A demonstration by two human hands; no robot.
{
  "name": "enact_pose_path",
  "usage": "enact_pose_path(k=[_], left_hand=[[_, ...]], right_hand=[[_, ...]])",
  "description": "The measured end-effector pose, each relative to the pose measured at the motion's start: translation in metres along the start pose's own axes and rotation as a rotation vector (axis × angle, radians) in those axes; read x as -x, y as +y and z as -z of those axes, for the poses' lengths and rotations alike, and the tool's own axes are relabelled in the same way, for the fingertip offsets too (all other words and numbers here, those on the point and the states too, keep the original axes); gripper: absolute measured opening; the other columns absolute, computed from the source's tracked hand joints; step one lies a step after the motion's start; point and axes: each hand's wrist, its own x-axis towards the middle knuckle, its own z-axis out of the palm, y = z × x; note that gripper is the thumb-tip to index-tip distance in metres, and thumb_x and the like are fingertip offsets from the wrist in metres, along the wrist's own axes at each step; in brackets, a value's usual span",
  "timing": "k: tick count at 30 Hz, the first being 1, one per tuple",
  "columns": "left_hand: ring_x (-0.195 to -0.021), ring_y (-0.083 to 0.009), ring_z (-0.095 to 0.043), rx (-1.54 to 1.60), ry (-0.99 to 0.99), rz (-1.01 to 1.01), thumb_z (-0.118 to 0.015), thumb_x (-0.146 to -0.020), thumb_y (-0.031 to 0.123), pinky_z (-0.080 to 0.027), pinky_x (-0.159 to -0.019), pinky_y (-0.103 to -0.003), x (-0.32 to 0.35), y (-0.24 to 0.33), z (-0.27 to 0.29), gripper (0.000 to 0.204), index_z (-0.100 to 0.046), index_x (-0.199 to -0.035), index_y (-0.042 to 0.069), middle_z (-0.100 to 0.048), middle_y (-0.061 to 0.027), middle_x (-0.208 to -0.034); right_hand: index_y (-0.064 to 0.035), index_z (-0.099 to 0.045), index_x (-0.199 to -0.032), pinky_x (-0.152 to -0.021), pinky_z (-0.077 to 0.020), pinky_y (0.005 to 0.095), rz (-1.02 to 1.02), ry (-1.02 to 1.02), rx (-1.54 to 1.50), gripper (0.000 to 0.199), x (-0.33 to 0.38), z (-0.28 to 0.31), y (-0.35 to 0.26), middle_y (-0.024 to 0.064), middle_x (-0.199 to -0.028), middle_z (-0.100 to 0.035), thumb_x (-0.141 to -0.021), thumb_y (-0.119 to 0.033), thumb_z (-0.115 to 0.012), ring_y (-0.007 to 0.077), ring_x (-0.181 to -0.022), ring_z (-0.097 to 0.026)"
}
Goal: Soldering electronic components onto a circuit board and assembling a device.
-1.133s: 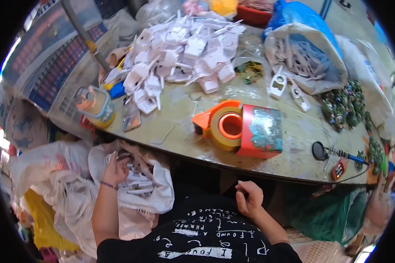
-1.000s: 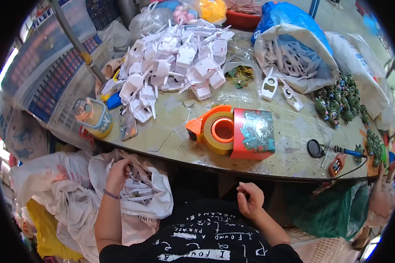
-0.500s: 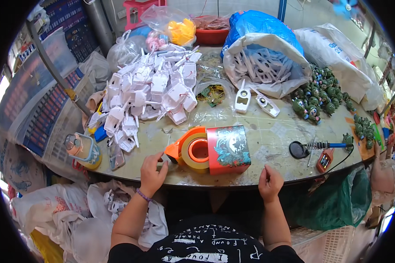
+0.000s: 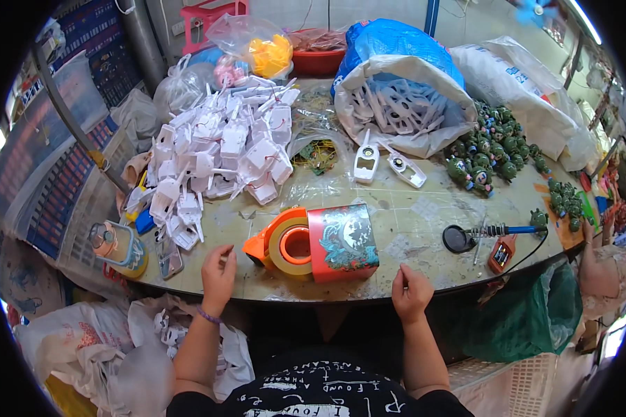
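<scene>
My left hand (image 4: 218, 274) rests on the near edge of the round table (image 4: 424, 229), fingers stretched out flat, just left of an orange tape dispenser (image 4: 285, 247) with a roll of tape in it. A red box with a patterned picture (image 4: 341, 242) stands against the dispenser. My right hand (image 4: 410, 292) sits at the table edge to the right of the box, fingers curled in, with nothing visible in it. A heap of white plastic parts with red wires (image 4: 215, 153) lies beyond my left hand.
A soldering iron (image 4: 497, 231) and black round stand (image 4: 458, 238) lie at right. Several green toy figures (image 4: 494, 149), a sack of white pieces (image 4: 403, 104), two loose white pieces (image 4: 386, 165) and a clear jar (image 4: 118, 247) crowd the table. Plastic bags (image 4: 118, 340) sit below left.
My left hand has come up out of the plastic bag below the table and onto the table edge. My right hand rose to the edge too. The view tilted up over the table.
</scene>
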Motion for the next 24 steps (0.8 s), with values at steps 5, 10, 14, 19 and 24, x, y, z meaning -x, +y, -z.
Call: enact_pose_path(k=[5, 10, 14, 19, 24], left_hand=[[-0.098, -0.0380, -0.057, -0.321, -0.062, -0.314, -0.058, -0.088, 0.018, -0.045, -0.086, -0.043, -0.086, -0.001, -0.008, 0.027, -0.061, -0.109, 0.001, -0.062, -0.0184, -0.107], [-0.091, -0.0382, -0.060, -0.462, -0.143, -0.077, -0.056, -0.090, 0.028, -0.047, -0.081, -0.043, -0.158, -0.038, -0.037, 0.031, -0.065, -0.101, -0.001, -0.065, -0.0197, -0.098], [-0.069, -0.0252, -0.063, -0.226, -0.359, 0.166, -0.059, -0.090, 0.038, -0.047, -0.068, -0.037, -0.163, -0.031, -0.036, 0.041, -0.070, -0.085, -0.002, -0.067, -0.0154, -0.076], [-0.057, -0.0104, -0.052, 0.063, -0.278, 0.225, -0.058, -0.092, 0.039, -0.039, -0.054, -0.027, -0.119, 0.021, -0.023, 0.040, -0.071, -0.086, 0.002, -0.060, -0.0021, -0.063], [-0.049, -0.0057, -0.040, 0.620, -0.501, 0.384, -0.044, -0.100, 0.033, -0.031, -0.047, -0.022, -0.023, 0.106, -0.001, 0.033, -0.058, -0.092, 0.004, -0.046, 0.0017, -0.055]], right_hand=[[-0.0036, -0.065, -0.093, -0.045, -0.0388, 0.0352, 0.005, 0.000, 0.001, 0.022, -0.001, 0.003, 0.000, 0.0077, -0.059, -0.054, -0.073, 0.004, -0.070, 0.0251, -0.049, -0.052], [-0.0048, -0.065, -0.090, -0.045, -0.0390, 0.0357, 0.015, 0.008, 0.003, 0.021, 0.000, 0.002, 0.000, 0.0071, -0.058, -0.053, -0.072, 0.003, -0.071, 0.0253, -0.048, -0.052], [-0.0055, -0.064, -0.090, -0.045, -0.0394, 0.0358, 0.028, 0.018, -0.022, 0.022, 0.001, -0.001, 0.000, 0.0069, -0.058, -0.054, -0.071, 0.002, -0.072, 0.0252, -0.049, -0.052], [-0.0060, -0.064, -0.090, -0.045, -0.0395, 0.0356, 0.029, 0.018, -0.007, 0.022, 0.002, 0.000, 0.002, 0.0066, -0.059, -0.054, -0.071, 0.001, -0.073, 0.0249, -0.050, -0.053], [-0.0062, -0.064, -0.089, -0.046, -0.0395, 0.0355, 0.020, -0.005, 0.044, 0.020, 0.005, 0.003, 0.003, 0.0067, -0.059, -0.054, -0.072, 0.001, -0.073, 0.0250, -0.051, -0.054]])
